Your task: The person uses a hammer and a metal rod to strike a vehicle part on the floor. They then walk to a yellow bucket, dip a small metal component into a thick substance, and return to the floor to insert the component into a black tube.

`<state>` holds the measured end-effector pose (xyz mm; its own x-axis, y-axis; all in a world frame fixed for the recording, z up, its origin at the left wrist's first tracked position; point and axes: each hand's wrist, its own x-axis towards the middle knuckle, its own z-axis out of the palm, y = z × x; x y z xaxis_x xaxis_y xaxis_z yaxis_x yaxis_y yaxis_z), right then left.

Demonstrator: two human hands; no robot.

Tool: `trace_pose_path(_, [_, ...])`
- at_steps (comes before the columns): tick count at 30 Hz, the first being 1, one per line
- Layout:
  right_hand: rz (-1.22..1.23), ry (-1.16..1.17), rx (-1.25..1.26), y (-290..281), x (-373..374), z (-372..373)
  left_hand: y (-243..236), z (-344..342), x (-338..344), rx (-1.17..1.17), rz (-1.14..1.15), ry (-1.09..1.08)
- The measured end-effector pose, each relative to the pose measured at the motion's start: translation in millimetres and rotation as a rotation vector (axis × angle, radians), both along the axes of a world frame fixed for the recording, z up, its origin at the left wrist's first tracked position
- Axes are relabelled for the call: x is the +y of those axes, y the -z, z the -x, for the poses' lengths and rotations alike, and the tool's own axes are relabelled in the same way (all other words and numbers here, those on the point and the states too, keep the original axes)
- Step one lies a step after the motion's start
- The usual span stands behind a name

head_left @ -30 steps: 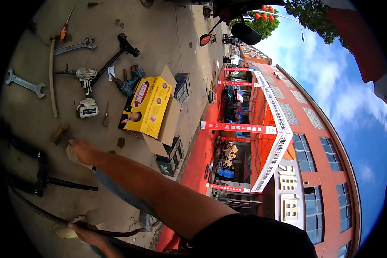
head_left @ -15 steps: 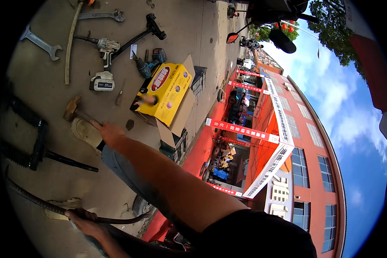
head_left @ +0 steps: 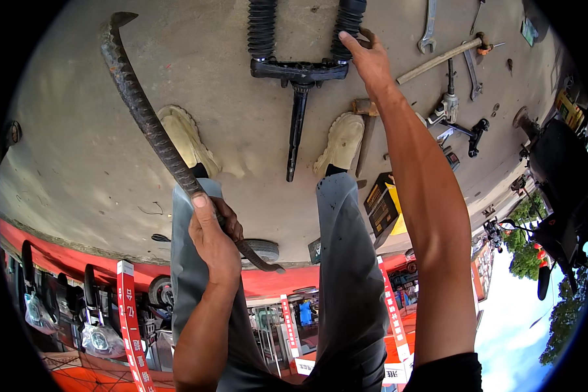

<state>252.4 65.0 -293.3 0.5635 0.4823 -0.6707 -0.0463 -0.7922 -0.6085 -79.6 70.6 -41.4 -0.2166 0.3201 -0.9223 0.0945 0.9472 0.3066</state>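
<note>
Grey concrete [head_left: 91,163]: left hand [head_left: 212,242] clenches rusty steel bar [head_left: 151,124]; right hand [head_left: 372,63], grip unclear, should steady far black metal fork [head_left: 300,70].

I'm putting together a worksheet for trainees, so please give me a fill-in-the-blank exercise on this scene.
1. Only ____ hand, the left hand, holds the metal bar.
2. The ribbed boot at the right hand is coloured ____.
3. The fork stem lies ____ the two cream shoes.
4. Of those shoes, the hammer lies closer to the ____ one.

Missing words: one; black; between; right.
</note>
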Motion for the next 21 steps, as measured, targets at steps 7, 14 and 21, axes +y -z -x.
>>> trace_pose_path(7, [0.105,-0.128,-0.135,40.8,6.3,-8.2,-3.2,-4.0,6.3,-0.043,-0.006,-0.182])
trace_pose_path(14, [0.113,-0.075,0.17,-54.6,37.1,22.7,-1.7,4.4,7.9,-0.052,0.07,-0.228])
trace_pose_path(21, [0.013,-0.051,0.156,-141.0,85.6,98.3,6.7,14.2,6.2,-0.042,0.05,-0.19])
